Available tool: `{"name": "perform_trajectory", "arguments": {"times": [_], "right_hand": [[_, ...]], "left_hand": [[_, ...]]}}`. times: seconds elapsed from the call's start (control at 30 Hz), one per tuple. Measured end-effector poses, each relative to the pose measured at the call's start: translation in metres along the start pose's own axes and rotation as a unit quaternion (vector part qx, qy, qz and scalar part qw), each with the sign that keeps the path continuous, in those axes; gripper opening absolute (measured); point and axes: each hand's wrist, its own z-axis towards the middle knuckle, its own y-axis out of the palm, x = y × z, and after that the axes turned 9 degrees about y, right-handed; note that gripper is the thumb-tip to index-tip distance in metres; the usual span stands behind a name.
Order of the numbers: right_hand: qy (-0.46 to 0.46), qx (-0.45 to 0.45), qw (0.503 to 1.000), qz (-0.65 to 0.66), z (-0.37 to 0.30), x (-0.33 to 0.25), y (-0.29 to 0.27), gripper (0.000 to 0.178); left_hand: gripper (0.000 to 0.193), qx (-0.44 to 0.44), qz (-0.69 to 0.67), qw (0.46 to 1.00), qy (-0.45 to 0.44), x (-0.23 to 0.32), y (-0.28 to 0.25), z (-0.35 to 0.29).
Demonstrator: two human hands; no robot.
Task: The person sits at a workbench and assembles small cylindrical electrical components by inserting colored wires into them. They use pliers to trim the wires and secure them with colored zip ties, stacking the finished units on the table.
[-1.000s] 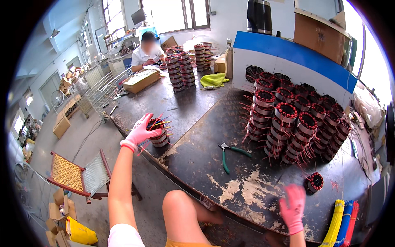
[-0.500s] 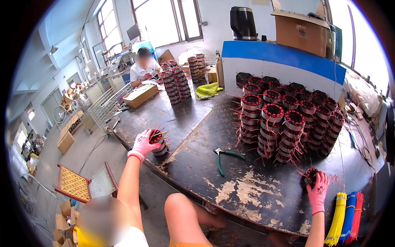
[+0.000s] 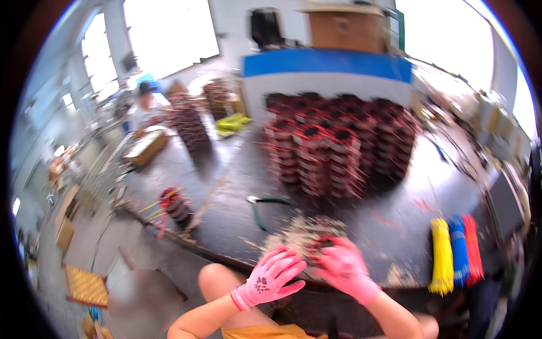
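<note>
At the near edge of the worktable, my right hand (image 3: 349,270) in a pink glove grips a wound stator core (image 3: 322,244) with a dark ring and red windings. My left hand (image 3: 273,276), also in a pink glove, is close by on the left, its fingers stretched out and nothing in it. A short stack of stator cores (image 3: 177,207) with yellow and red wire ends stands by the table's left edge. Beyond my hands lie green-handled pliers (image 3: 261,208). Tall stacks of red-wound stator cores (image 3: 314,161) fill the far middle. The picture is blurred by motion.
Bundles of yellow wire (image 3: 441,257), blue wire (image 3: 458,254) and red wire (image 3: 472,248) lie at the right. More stator stacks (image 3: 189,121), a yellow-green cloth (image 3: 231,124) and an open carton (image 3: 148,150) are at the far left, near a seated person (image 3: 148,110).
My left hand has left the short stack and moved right, toward my right hand. The right hand has brought its stator core in to the near edge. The view has swung right.
</note>
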Motion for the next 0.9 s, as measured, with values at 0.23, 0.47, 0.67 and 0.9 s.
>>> {"name": "perform_trajectory", "arguments": {"times": [0.23, 0.47, 0.67, 0.9], "right_hand": [[0.011, -0.041, 0.973, 0.225, -0.006, -0.019, 0.052, 0.036], [0.065, -0.106, 0.989, 0.083, -0.047, 0.056, 0.029, 0.057], [0.097, -0.102, 0.99, 0.012, 0.003, 0.124, 0.063, 0.069], [0.269, -0.027, 0.959, -0.088, 0.01, 0.226, 0.056, 0.075]], "left_hand": [[0.077, 0.021, -0.082, 0.977, -0.193, 0.01, 0.075, -0.038], [0.067, -0.059, -0.001, 0.987, -0.152, 0.006, 0.082, -0.032], [0.064, -0.089, -0.003, 0.985, -0.15, 0.004, 0.076, -0.031], [0.065, -0.096, 0.006, 0.985, -0.142, -0.001, 0.074, -0.03]]}}
